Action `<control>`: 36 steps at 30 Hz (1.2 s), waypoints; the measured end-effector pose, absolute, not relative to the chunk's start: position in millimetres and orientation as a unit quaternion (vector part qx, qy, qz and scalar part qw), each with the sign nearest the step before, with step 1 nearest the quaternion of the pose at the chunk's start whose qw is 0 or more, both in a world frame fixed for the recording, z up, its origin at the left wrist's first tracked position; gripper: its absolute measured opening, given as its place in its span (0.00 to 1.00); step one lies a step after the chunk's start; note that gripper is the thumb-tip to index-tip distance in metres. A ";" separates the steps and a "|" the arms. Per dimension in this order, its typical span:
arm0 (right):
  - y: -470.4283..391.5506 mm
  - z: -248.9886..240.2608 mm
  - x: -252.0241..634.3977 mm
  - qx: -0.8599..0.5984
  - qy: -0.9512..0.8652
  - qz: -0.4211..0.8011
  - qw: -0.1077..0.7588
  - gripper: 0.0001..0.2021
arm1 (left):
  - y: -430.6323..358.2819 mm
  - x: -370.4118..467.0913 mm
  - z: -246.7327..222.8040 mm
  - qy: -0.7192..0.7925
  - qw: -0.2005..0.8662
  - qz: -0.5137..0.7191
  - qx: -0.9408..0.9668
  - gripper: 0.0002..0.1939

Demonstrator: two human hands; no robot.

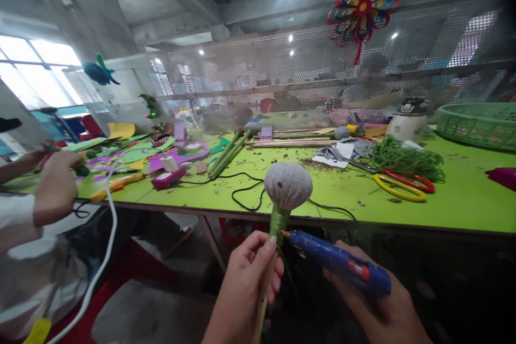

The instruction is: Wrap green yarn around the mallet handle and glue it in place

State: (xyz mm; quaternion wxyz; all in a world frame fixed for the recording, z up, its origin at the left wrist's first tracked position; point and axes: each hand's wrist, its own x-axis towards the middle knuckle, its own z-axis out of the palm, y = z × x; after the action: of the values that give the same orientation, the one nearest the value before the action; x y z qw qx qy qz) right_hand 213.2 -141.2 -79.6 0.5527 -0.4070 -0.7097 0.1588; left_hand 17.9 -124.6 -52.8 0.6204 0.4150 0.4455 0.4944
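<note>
- Head view, the only one we've got: two of our own hands, one stick, one blue glue gun.
- Our left hand (252, 266) has its fingers curled closed around the stick (264, 295), which leans a bit in front of the table edge.
- Up top there's one grey fabric head (288, 185), with green wrapping (279, 221) right under it.
- Our right hand (374, 298) is wrapped around the blue glue gun (338, 262), nozzle right at the wrapping; the gun hides some fingers, so we can't tell how each sits.
- On the green table (463, 193): one twine pile (403, 158), one basket (475, 131), scissors (421, 198) with one yellow and one red loop.
- In the way: the grey head covers part of the black cord (245, 208); a white cable (110, 220) crosses near a co-worker's arm (54, 188).
</note>
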 end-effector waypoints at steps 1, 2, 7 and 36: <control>-141.1 -80.5 213.0 -0.409 -0.708 0.165 0.552 0.13 | -125.2 18.0 -52.7 0.446 0.621 0.492 0.416 0.13; -141.4 -82.4 213.5 -0.413 -0.706 0.167 0.550 0.14 | -125.7 18.2 -52.6 0.446 0.622 0.491 0.417 0.13; -142.4 -95.4 221.5 -0.432 -0.706 0.127 0.547 0.18 | -125.6 20.1 -51.2 0.448 0.625 0.492 0.407 0.13; -142.9 -100.5 229.2 -0.454 -0.689 0.164 0.541 0.15 | -125.0 18.5 -49.9 0.462 0.613 0.502 0.397 0.13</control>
State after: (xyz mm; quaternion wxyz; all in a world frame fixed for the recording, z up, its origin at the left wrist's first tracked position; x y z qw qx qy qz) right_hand 229.2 -142.9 -100.5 0.5408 -0.4541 -0.6889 0.1635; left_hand 18.5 -125.0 -49.9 0.6133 0.3973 0.4623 0.5024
